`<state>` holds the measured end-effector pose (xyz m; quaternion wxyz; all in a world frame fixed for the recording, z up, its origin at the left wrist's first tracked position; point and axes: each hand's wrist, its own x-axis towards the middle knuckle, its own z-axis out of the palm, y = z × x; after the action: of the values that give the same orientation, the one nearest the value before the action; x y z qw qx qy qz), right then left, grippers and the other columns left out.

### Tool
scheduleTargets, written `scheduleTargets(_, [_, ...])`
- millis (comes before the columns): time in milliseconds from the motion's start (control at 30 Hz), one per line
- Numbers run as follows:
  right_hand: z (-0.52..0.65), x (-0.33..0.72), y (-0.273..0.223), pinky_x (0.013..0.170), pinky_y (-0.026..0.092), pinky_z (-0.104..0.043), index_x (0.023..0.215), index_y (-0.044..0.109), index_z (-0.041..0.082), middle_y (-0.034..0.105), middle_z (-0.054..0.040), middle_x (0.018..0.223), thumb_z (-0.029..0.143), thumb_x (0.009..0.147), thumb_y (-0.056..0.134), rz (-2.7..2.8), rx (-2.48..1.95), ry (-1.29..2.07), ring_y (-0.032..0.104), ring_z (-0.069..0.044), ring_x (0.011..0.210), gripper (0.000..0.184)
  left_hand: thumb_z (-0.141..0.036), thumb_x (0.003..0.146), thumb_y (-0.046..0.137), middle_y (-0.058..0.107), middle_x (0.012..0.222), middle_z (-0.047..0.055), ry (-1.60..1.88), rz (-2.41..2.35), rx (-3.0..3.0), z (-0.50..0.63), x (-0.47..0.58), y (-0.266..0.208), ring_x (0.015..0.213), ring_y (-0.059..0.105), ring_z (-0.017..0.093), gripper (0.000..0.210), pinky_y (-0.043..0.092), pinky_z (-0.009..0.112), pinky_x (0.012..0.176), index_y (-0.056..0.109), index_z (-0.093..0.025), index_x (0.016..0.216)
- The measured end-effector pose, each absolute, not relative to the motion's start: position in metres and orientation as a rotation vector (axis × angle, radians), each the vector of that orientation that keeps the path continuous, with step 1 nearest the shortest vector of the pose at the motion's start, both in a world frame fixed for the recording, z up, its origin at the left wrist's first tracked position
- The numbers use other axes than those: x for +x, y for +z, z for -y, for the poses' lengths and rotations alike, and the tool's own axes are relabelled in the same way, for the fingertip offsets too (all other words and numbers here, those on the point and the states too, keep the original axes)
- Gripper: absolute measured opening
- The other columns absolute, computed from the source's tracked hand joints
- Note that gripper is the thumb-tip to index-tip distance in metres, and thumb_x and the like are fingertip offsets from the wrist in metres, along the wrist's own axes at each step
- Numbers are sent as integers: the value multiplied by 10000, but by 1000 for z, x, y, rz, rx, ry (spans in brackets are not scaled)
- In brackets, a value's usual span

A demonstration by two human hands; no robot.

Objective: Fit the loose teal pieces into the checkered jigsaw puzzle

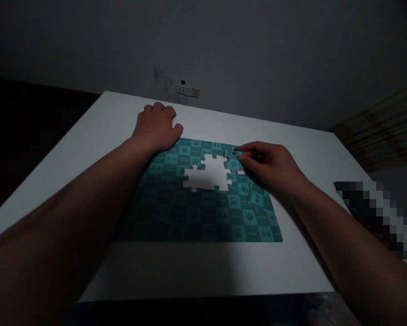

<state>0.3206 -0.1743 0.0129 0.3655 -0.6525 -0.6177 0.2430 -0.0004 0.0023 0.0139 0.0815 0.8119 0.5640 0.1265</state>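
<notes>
A teal checkered jigsaw puzzle (186,217) with paw prints lies face up on the white table. Near its middle is an irregular gap with tabbed edges, where white shows through. My left hand (157,127) rests palm down at the puzzle's far left corner, thumb held apart from the fingers, holding nothing. At the far right part of the puzzle, my right hand (271,163) pinches a puzzle piece (234,162) between thumb and fingertips. This piece sits slightly out of line, with thin gaps around it. Below it, several pieces along the right side look loosely seated.
The white table (176,271) stands near a grey wall with sockets (187,91) low on it. A pixelated dark and light object (376,213) lies at the table's right edge. Striped fabric (383,122) shows at the far right. The room is dim.
</notes>
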Motion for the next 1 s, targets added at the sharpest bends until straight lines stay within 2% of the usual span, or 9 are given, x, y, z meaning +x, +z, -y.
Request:
scheduleTargets(100, [177,321,11,760,700,-485,1205,990,395,924,-44,1012,462,1071,974,1547,-1622,534,850,-331,897,150,-572,1165,699,680,1894,194,348,-1703,2425,0,1,16,1756,557,634,716,507,802,1456,751,-270,1812])
scheduleTargets(233, [184,314,16,868,704,-462,1336,971,412,955,-29,1234,425,1175,877,1520,-1500,415,847,-291,992,187,-536,1170,697,679,1886,211,348,-1707,2427,2,2,16,1758,558,636,715,493,813,1463,747,-238,1818])
scheduleTargets(333, [188,305,19,864,712,-458,1376,957,379,954,-41,1271,468,1146,931,1605,-1456,509,856,-290,981,247,-525,1166,701,701,1856,202,364,-1708,2421,1,2,15,1755,561,620,697,501,816,1463,757,-246,1802])
scheduleTargets(433, [190,297,19,908,752,-508,1282,950,361,957,-48,1143,519,1058,1038,1684,-1429,600,895,-329,993,287,-533,1148,724,713,1835,199,385,-1689,2413,-1,2,14,1754,557,620,698,511,829,1461,768,-268,1792])
scheduleTargets(533, [190,294,20,978,766,-578,1121,959,373,975,-52,1122,465,1083,1016,1817,-1446,598,923,-358,1000,114,-564,1106,784,734,1807,192,404,-1674,2394,0,2,15,1760,537,644,737,493,874,1465,767,-298,1793])
scheduleTargets(600, [190,294,21,1055,768,-617,1118,973,380,992,-58,1214,406,1103,977,1889,-1413,601,944,-381,1095,30,-602,1090,819,731,1813,186,401,-1674,2386,0,2,16,1763,528,653,766,483,876,1471,762,-310,1795])
scheduleTargets(700, [192,295,25,1062,779,-631,1260,989,390,987,-72,1370,364,1067,993,1959,-1380,642,947,-395,1156,195,-678,1101,816,709,1845,177,386,-1677,2378,2,2,16,1776,509,644,808,478,850,1478,746,-306,1814])
scheduleTargets(800, [193,294,28,1042,789,-627,1375,981,400,969,-79,1468,331,1013,1030,2010,-1376,658,941,-411,1206,372,-771,1098,785,705,1858,150,394,-1667,2365,2,2,15,1787,470,634,893,447,877,1474,726,-297,1852])
scheduleTargets(1000, [194,292,30,1046,802,-623,1484,953,400,940,-89,1549,292,1015,1003,2045,-1378,661,931,-419,1281,483,-894,1032,767,731,1829,131,397,-1646,2341,0,2,14,1816,396,643,1025,406,911,1465,716,-314,1876])
